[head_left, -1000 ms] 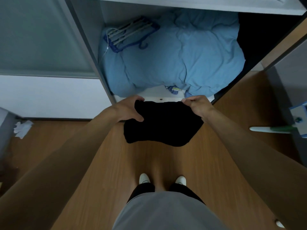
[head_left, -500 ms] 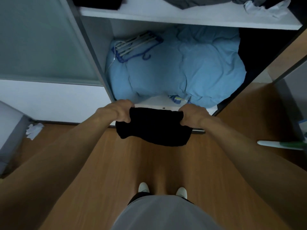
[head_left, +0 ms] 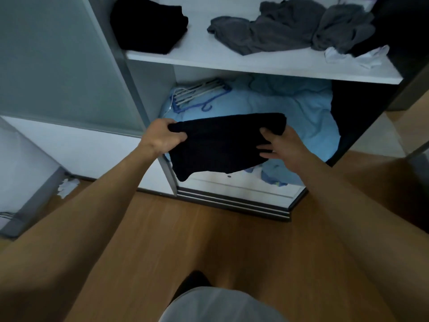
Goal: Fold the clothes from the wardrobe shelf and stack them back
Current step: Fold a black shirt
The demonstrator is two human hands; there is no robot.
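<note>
Closer beneath the white shelf (head_left: 202,51) than a second ago, in front of the blue bedding (head_left: 308,117), hangs the folded black garment (head_left: 220,145). Soft, light and floppy, it likely carries best by its top corners. The left hand (head_left: 160,138) grips one with curled fingers, and the right hand (head_left: 281,147) pinches the other under its thumb, fingers loosely spread.

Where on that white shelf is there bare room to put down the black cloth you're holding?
The widest bare patch of the shelf lies between the black pile at left and the gray heap. A narrow strip runs along its front edge. The right end is crowded with the gray heap and a white cloth; blue bedding fills the space below.
</note>
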